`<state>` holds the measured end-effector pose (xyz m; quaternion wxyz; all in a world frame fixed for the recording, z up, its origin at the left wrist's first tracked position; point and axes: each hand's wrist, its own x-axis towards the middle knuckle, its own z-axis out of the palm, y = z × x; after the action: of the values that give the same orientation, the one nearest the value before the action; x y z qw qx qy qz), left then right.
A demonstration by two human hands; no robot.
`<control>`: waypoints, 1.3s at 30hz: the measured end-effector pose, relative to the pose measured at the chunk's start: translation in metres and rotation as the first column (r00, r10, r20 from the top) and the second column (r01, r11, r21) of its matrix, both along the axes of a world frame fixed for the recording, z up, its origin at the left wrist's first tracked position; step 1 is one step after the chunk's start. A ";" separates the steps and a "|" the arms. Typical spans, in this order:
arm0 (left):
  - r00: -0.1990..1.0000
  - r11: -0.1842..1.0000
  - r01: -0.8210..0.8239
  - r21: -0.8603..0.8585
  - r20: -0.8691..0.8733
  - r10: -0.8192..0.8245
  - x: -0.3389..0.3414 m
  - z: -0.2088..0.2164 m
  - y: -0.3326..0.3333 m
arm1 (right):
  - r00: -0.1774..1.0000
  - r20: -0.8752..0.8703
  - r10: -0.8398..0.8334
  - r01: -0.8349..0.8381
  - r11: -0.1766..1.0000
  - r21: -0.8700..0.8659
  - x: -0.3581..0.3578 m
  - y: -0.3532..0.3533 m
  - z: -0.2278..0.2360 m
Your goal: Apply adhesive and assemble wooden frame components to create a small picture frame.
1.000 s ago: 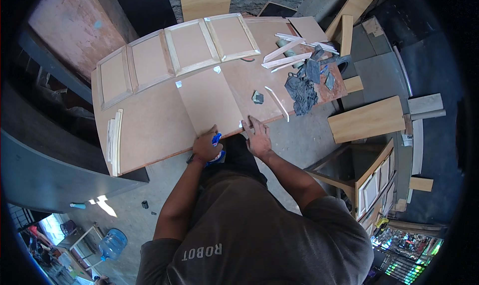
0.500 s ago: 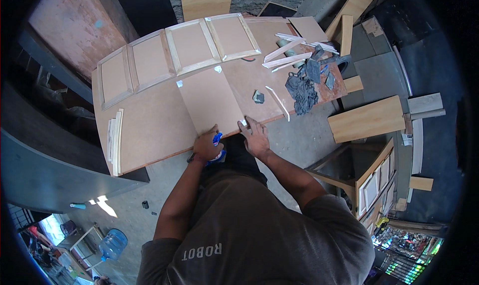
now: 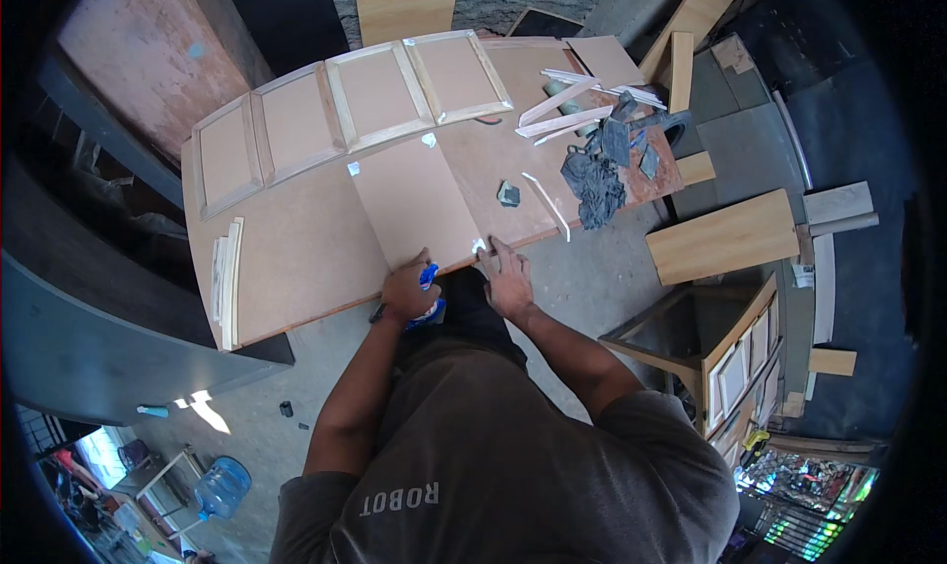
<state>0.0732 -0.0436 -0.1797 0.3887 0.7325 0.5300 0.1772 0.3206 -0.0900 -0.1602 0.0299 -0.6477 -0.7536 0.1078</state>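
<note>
"Looking down, where do you find the brown board?"

"The brown board (image 3: 419,207) lies flat on the surface (image 3: 301,263), one short end at the near edge, the other reaching back toward a row of wooden frames (image 3: 337,101) set along the far edge. White patches (image 3: 354,168) mark its two far corners and its near right one."

"What about the left grip?"

"The left grip (image 3: 406,290) is clenched around a blue and white container (image 3: 429,276) right at the near edge, by the board's near left corner. The fingers hide much of it, so I can't tell whether it's a bottle or a packet."

"And the right grip?"

"The right grip (image 3: 507,280) is released, fingers spread, at the board's near right corner. Whether a fingertip touches the white patch there or lies just beside it, I can't tell."

"Anything else lying about?"

"Some pale sticks (image 3: 228,283) lie together near the left edge. Right of the board there's a small dark lump (image 3: 508,194), then a single thin stick (image 3: 548,207) slanting to the near edge. Toward the right edge a crumpled dark cloth (image 3: 596,191) lies near the near edge, with more sticks (image 3: 564,123) heaped behind it. A clear blue water jug (image 3: 223,487) is on the floor (image 3: 326,376), well apart from the surface."
</note>
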 end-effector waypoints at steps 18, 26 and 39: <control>1.000 0.999 0.004 0.047 -0.021 -0.003 0.000 -0.004 -0.002 | 0.993 -0.081 -0.081 0.085 0.995 0.057 -0.004 -0.004 0.010; 0.984 0.976 -0.133 0.175 0.140 0.109 0.001 0.031 -0.007 | 0.560 -0.741 -0.369 0.432 0.894 -0.119 -0.033 0.009 0.028; 0.886 0.991 -0.111 0.078 0.459 0.063 -0.015 0.139 -0.019 | 0.060 -0.968 -0.244 0.043 0.969 -0.242 -0.080 0.006 0.136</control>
<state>0.0583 -0.0626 -0.0404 0.4557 0.6648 0.4468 0.3882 0.2406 -0.0837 -0.0242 0.4954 -0.4728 -0.4533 0.5706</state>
